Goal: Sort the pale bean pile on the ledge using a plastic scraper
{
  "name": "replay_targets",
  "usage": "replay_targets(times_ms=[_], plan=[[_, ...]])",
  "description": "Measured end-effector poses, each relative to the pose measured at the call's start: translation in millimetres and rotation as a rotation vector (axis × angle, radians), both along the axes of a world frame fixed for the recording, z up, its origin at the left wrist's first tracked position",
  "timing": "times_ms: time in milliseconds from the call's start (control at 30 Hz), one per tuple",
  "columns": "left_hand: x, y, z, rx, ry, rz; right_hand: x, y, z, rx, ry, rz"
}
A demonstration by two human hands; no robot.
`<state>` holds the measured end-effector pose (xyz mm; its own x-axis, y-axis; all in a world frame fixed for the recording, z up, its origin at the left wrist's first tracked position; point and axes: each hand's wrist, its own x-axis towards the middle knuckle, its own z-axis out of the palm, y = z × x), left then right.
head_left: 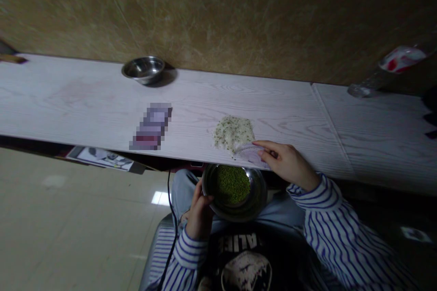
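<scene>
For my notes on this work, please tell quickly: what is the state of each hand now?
Left hand: closed on the rim of a steel bowl of green beans.
Right hand: on a pale folded sheet; cannot tell if gripping.

The view is taken from a single head-worn camera, placed above and close to the hands and directed forward and down, with the person's striped sleeves and dark printed shirt (246, 254) foreshortened below them. The left hand (200, 211) and right hand (287, 162) are framed just below centre, with the steel bowl (257, 204) seen from above between them. The white wood-grain table top (85, 100) is captured beyond the hands, the mottled brown wall (218, 13) farther off past it, and the tiled floor (68, 218) beyond the left hand.
</scene>
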<state>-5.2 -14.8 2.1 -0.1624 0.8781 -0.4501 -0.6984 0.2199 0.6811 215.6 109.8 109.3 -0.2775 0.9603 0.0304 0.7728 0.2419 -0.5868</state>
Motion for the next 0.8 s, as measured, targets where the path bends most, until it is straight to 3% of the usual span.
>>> replay_targets(times_ms=[267,800], plan=[[0,1,3.0,-0.014,-0.023,-0.012,10,9,0.2,0.003,0.012,-0.089],[-1,1,2.3,-0.004,-0.029,0.025,-6,5,8.6,-0.025,0.038,0.019]])
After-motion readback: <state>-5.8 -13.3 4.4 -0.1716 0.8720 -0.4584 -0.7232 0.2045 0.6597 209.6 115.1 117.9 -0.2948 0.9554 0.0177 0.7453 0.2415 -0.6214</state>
